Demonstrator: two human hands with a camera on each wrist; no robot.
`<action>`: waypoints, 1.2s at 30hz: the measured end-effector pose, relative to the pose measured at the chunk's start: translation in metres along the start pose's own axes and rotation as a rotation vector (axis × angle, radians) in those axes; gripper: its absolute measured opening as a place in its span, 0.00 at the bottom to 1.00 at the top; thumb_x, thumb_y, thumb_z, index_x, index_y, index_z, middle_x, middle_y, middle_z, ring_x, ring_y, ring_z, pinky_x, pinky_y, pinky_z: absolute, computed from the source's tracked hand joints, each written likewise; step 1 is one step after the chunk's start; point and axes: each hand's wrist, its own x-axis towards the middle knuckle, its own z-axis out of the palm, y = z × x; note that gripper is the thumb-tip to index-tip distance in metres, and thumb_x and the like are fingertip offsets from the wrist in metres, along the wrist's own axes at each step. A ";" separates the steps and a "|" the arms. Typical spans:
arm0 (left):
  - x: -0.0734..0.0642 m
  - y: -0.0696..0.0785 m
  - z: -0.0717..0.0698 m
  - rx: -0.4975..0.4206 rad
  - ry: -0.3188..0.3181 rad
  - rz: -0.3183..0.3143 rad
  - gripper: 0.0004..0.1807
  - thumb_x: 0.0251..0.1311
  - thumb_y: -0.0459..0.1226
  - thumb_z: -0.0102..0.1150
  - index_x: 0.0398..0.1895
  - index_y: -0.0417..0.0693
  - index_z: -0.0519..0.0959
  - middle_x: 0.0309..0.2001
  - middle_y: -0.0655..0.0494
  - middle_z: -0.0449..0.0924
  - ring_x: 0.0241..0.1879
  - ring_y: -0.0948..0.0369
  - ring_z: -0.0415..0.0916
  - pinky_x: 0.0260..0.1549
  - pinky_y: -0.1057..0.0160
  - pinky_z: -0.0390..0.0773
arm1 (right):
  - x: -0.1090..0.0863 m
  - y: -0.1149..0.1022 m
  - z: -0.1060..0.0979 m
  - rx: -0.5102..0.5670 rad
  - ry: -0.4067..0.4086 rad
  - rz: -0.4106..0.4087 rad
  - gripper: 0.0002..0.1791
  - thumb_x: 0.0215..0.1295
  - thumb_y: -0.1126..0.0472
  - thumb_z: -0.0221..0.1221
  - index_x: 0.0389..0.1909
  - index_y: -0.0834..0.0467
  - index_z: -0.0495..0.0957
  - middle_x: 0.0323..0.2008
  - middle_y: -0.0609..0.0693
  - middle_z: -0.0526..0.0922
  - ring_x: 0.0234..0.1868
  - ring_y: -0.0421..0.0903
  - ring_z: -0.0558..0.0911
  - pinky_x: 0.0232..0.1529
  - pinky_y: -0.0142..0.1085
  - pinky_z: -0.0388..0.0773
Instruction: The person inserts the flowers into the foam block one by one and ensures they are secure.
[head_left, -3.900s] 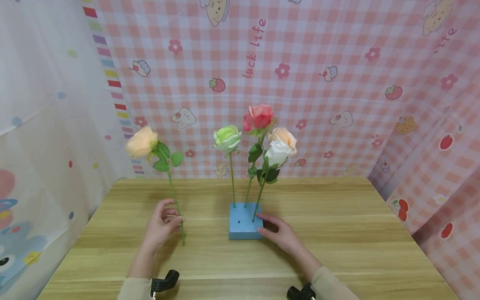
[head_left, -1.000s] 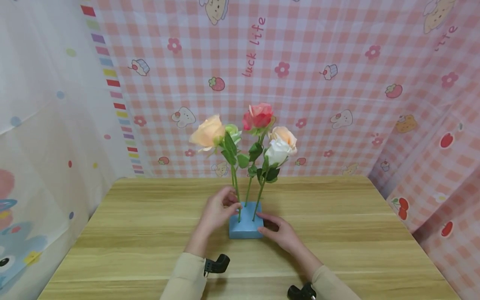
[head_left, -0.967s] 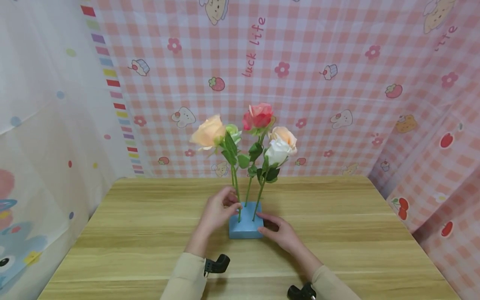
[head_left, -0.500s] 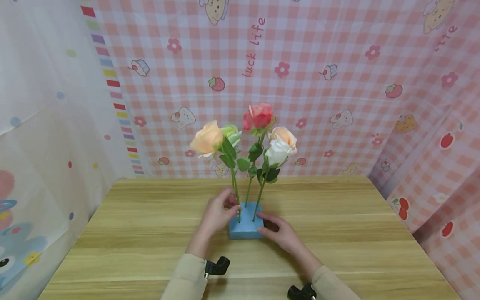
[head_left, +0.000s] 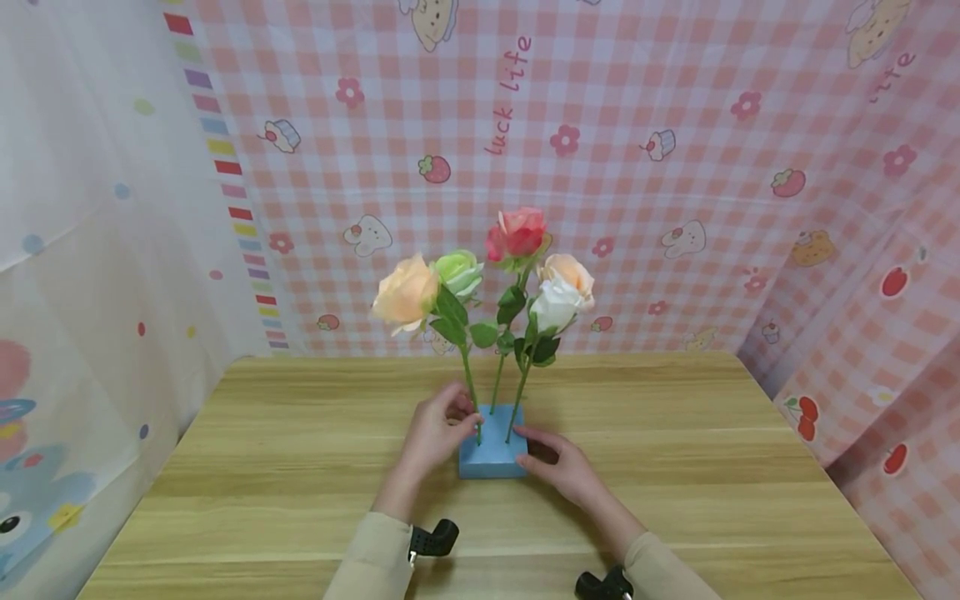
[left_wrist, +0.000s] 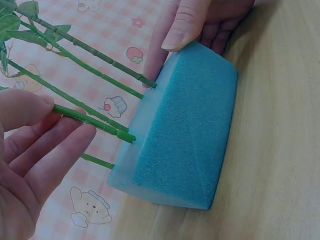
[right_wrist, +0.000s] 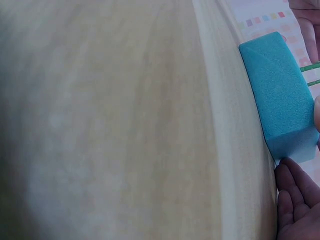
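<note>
My left hand pinches the lower green stem of a peach rose between thumb and fingers. In the left wrist view the foot of this stem stands in the top of a blue foam block. My right hand holds the block's right side, thumb near the front corner and fingers further back. From the same block rise a green rose, a pink rose, a white rose and another peach rose. The white one partly covers that second peach bloom.
The block stands on a wood-grain table. Behind it hangs a pink checked cloth, with a white printed curtain on the left. A black wrist device is on the left forearm, another on the right.
My left hand has brought the peach rose from the left to the block, its stem now in the top. Lately its bloom has dipped slightly and shifted left, uncovering the green rose. The right hand stays.
</note>
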 end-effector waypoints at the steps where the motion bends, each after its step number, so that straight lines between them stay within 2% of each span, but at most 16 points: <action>1: 0.000 0.000 0.000 0.011 -0.004 0.005 0.12 0.55 0.24 0.67 0.35 0.44 0.74 0.30 0.52 0.81 0.33 0.56 0.82 0.31 0.65 0.83 | 0.000 0.001 0.000 0.002 0.002 -0.001 0.25 0.64 0.54 0.66 0.63 0.52 0.78 0.64 0.53 0.75 0.67 0.55 0.70 0.67 0.54 0.63; 7: -0.004 -0.006 0.001 0.079 -0.039 0.045 0.11 0.56 0.26 0.67 0.34 0.46 0.75 0.31 0.55 0.80 0.34 0.57 0.82 0.35 0.63 0.82 | 0.000 0.002 0.001 0.001 0.006 0.012 0.26 0.64 0.54 0.67 0.63 0.51 0.78 0.64 0.53 0.75 0.67 0.55 0.69 0.68 0.53 0.62; 18: -0.007 -0.010 0.002 0.056 -0.042 0.075 0.11 0.56 0.25 0.67 0.35 0.45 0.75 0.31 0.54 0.80 0.34 0.55 0.82 0.36 0.62 0.83 | -0.001 0.002 0.001 0.008 0.006 0.005 0.25 0.64 0.54 0.66 0.63 0.52 0.78 0.64 0.54 0.75 0.67 0.56 0.69 0.67 0.54 0.63; 31: -0.010 -0.020 0.003 0.045 -0.041 -0.005 0.12 0.58 0.26 0.65 0.43 0.44 0.77 0.34 0.54 0.81 0.35 0.57 0.81 0.37 0.64 0.82 | 0.000 0.000 0.002 0.010 0.014 -0.020 0.24 0.66 0.58 0.65 0.63 0.55 0.77 0.63 0.56 0.75 0.66 0.57 0.70 0.67 0.55 0.64; 36: -0.013 -0.021 0.001 0.043 -0.037 -0.023 0.13 0.58 0.27 0.66 0.45 0.43 0.78 0.35 0.54 0.82 0.36 0.57 0.81 0.38 0.64 0.82 | -0.005 -0.014 0.001 0.023 0.024 -0.018 0.23 0.66 0.63 0.64 0.62 0.60 0.77 0.63 0.60 0.75 0.66 0.60 0.70 0.67 0.56 0.63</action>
